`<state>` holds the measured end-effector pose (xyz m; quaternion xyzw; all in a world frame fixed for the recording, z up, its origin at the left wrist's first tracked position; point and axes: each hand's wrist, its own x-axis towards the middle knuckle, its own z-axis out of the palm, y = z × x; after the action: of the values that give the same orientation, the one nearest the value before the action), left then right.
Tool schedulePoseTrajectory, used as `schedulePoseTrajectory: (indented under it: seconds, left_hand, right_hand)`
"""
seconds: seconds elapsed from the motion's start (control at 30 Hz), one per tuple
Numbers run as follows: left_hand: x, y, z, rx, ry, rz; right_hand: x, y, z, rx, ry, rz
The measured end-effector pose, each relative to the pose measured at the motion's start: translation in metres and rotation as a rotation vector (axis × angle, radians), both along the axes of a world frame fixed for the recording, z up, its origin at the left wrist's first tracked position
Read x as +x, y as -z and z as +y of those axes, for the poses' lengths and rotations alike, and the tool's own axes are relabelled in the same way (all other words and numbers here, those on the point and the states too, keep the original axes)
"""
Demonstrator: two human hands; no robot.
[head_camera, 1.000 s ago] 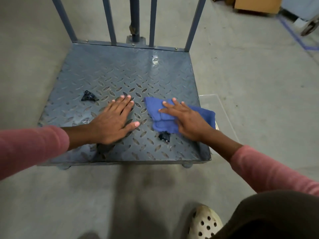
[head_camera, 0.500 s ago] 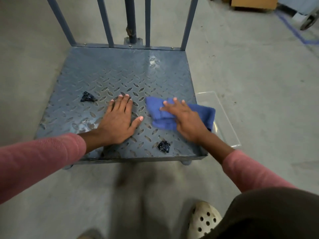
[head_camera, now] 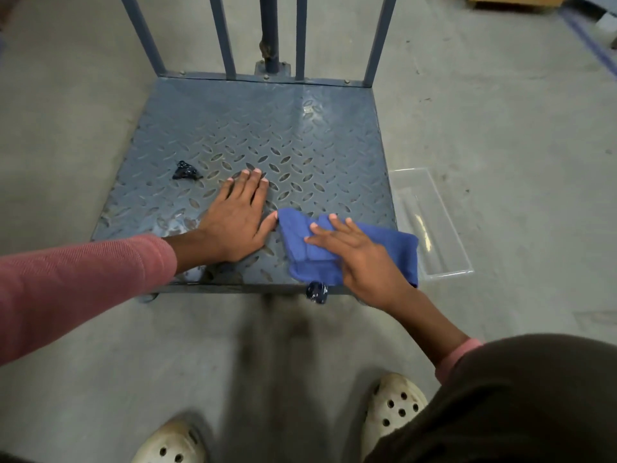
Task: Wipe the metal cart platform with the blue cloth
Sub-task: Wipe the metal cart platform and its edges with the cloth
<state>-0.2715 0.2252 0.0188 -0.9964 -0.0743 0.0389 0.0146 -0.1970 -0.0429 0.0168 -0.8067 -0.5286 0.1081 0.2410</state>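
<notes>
The metal cart platform (head_camera: 283,128) is grey-blue tread plate with upright bars at its far side. A folded blue cloth (head_camera: 394,245) lies at the platform's near right corner. My right hand (head_camera: 360,252) presses flat on the cloth with fingers spread and straight. My left hand (head_camera: 237,222) rests flat on the bare plate just left of the cloth, its thumb touching the cloth's edge. A small dark scrap (head_camera: 316,292) sits at the platform's front edge, just below the cloth. Another dark scrap (head_camera: 185,171) lies on the plate left of my left hand.
A clear plastic tray (head_camera: 430,222) lies on the concrete floor against the platform's right side. My two white perforated shoes (head_camera: 394,406) stand on the floor in front of the cart. Cardboard (head_camera: 514,0) and a blue floor line are far right.
My right hand has pulled the cloth toward the front edge, pushing the near dark scrap along to the edge. My left hand stays flat on the plate.
</notes>
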Motion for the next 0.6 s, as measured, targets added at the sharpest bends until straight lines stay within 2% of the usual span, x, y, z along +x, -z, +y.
schedulePoseTrajectory:
  seconds: [0.07,0.13,0.2,0.3,0.37,0.43,0.53,0.6]
  left_hand:
    - [0.000,0.001,0.000,0.010,0.001,-0.004]
    - [-0.001,0.000,-0.001,0.019,-0.001,-0.001]
    - [-0.001,-0.002,-0.002,0.020,-0.008,0.006]
    - [-0.001,-0.004,-0.004,0.028,-0.015,0.012]
    - [-0.001,-0.006,-0.006,0.033,-0.023,0.018]
    - [-0.002,-0.006,-0.008,0.034,-0.034,0.018]
    - [-0.002,-0.006,-0.008,0.025,-0.035,0.023]
    - [0.000,-0.007,-0.007,0.033,-0.031,0.025]
  right_hand:
    - [-0.012,-0.011,-0.004,0.063,-0.074,0.115]
    - [-0.002,-0.021,-0.006,0.173,0.011,0.187]
    - [0.017,-0.022,-0.010,0.216,0.185,0.105]
    - [0.027,-0.007,-0.018,0.041,0.310,-0.103]
    - [0.009,0.004,-0.022,-0.046,0.240,-0.145]
    - [-0.016,0.005,-0.024,-0.039,0.105,-0.106]
    - [-0.038,-0.009,-0.021,0.068,-0.127,0.049]
    - [-0.029,-0.020,-0.015,0.187,-0.055,0.127]
